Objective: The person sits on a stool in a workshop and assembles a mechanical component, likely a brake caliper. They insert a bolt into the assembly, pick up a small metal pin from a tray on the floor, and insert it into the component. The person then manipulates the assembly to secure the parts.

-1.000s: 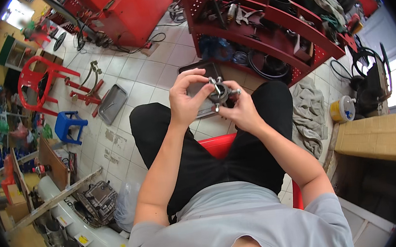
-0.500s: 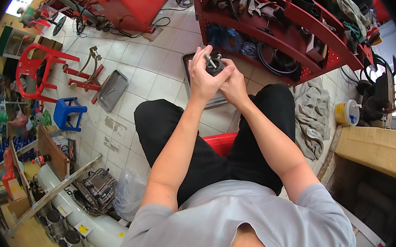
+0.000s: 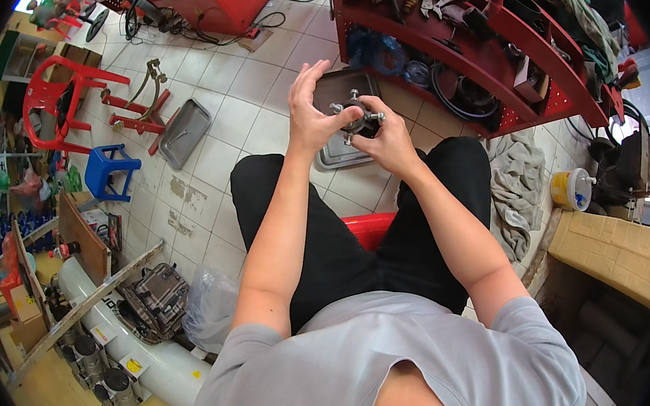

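Observation:
A dark round metal hub (image 3: 357,125) with several bolts sticking out around it is held up beyond my knees. My right hand (image 3: 391,143) is closed around its right side, thumb and fingers at the rim and bolts. My left hand (image 3: 309,114) is open, its fingers stretched up and away, and only its thumb reaches over to the hub's near left side. Below the hands a grey metal tray (image 3: 333,157) lies on the tiled floor, partly hidden by them. What lies in the tray is hard to make out.
A red tool cart (image 3: 435,47) with tools stands ahead to the right. Grey cloth (image 3: 519,184) and a white bucket (image 3: 572,188) lie at the right. To the left are a second tray (image 3: 186,134), a blue stool (image 3: 112,174) and a red chair (image 3: 57,103).
My left fingers have come off the hub and spread apart. The hub has turned, so its bolts now show, and my right hand has shifted to its right side.

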Motion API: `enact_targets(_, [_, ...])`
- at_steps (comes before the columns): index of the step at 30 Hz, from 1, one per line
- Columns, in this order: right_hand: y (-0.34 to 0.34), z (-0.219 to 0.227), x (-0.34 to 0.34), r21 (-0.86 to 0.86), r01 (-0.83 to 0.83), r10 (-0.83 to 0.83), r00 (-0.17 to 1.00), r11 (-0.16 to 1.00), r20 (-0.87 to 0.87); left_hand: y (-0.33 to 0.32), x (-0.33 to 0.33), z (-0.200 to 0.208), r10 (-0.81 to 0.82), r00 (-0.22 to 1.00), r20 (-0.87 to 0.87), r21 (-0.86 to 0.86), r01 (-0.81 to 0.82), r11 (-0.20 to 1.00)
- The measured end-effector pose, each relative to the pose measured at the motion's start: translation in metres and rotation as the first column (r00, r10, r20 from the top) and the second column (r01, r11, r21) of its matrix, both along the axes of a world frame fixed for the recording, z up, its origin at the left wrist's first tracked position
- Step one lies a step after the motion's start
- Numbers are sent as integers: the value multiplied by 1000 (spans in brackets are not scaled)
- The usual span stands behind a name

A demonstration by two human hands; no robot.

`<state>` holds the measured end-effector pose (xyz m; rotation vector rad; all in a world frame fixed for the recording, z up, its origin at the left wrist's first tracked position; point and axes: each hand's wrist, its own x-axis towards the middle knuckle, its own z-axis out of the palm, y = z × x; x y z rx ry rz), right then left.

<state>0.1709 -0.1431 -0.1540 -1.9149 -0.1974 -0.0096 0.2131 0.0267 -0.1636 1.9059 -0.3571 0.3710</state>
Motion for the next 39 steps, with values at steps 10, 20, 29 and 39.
enact_targets(10, [-13, 4, 9, 31, 94, -94, 995, 995, -26, -9, 0, 0, -145, 989, -23, -304, 131, 944])
enact_targets(20, [-14, -15, 15, 180, 116, -121, 992, 977, 20, -29, -12, 11, -287, 957, -44, -180, 275, 945])
enact_targets(29, [-7, -10, 4, -87, 54, -42, 990, 995, 134, -28, -15, 14, 10, 995, -98, 244, 14, 970])
enact_targets(39, [-8, 5, 2, -78, 10, -2, 994, 997, 111, 1, -2, 4, -80, 995, -60, -66, 76, 995])
